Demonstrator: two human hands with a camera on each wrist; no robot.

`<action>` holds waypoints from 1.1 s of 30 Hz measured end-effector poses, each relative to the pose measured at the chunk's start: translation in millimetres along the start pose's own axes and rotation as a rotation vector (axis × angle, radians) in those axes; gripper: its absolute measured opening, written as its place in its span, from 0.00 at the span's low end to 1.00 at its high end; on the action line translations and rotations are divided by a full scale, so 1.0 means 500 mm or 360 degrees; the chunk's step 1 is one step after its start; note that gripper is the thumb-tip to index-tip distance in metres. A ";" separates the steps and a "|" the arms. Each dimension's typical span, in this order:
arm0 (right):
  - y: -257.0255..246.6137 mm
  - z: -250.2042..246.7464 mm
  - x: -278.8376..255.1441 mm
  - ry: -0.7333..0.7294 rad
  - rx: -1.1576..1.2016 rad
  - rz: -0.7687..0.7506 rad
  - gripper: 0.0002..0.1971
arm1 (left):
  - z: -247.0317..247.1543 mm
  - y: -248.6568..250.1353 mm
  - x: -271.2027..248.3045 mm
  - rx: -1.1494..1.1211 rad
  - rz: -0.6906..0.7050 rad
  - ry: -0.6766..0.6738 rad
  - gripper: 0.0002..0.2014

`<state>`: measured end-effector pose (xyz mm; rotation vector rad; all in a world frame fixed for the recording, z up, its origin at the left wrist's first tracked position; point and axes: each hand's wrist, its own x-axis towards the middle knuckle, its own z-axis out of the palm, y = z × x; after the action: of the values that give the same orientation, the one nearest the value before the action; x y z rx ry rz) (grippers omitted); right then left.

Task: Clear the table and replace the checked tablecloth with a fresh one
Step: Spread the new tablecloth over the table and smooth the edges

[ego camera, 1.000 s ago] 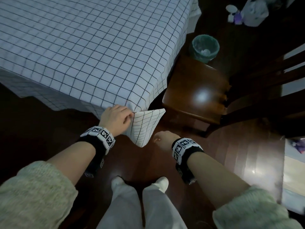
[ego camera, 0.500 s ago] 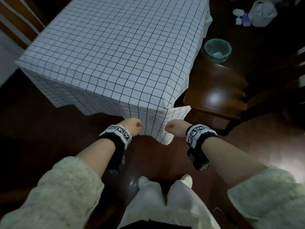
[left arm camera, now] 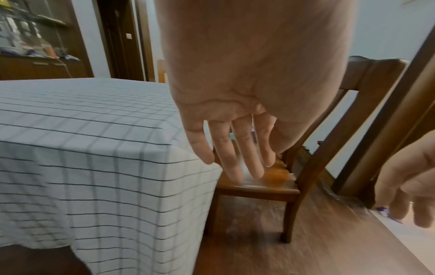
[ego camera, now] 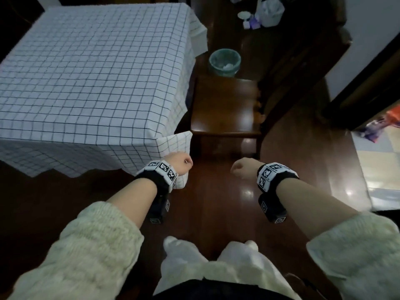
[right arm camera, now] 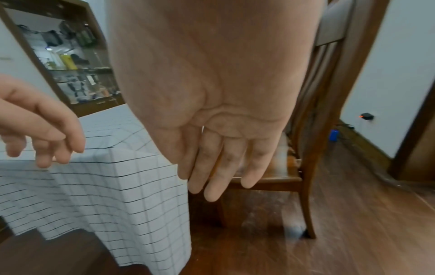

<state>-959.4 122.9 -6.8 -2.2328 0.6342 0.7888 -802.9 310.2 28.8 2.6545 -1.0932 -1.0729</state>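
The checked tablecloth (ego camera: pixel 91 79) is seen draped flat over the table, its near corner hanging just beside the left hand (left arm camera: pixel 235 130). That hand is held loose, fingers straight, nothing gripped; the right hand (right arm camera: pixel 219 148) is likewise relaxed and empty (both hang clear of the fabric). A wooden chair (ego camera: pixel 225 105) stands close beside the cloth's right-hand overhang, so a hasty pull could snag the cloth on it.

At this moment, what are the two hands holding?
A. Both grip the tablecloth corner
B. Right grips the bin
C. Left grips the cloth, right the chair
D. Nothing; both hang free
D: both wrist views show the left hand and right hand with relaxed fingers, clear of the tablecloth.
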 end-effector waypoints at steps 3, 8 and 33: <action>0.123 -0.028 -0.060 0.0079 0.0059 0.0066 0.15 | 0.041 0.131 0.036 0.0017 0.0115 -0.0028 0.11; 0.301 -0.063 -0.151 0.0186 0.0152 0.0231 0.15 | 0.103 0.340 0.069 0.0113 0.0261 -0.0156 0.11; 0.834 -0.487 -0.065 0.0258 0.0547 0.0536 0.11 | 0.123 0.982 0.560 0.0308 0.0491 -0.0500 0.13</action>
<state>-1155.2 -319.2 -21.9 -1.9096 1.1543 0.6047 -991.2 -223.4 -24.0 2.3834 -1.6780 -1.4077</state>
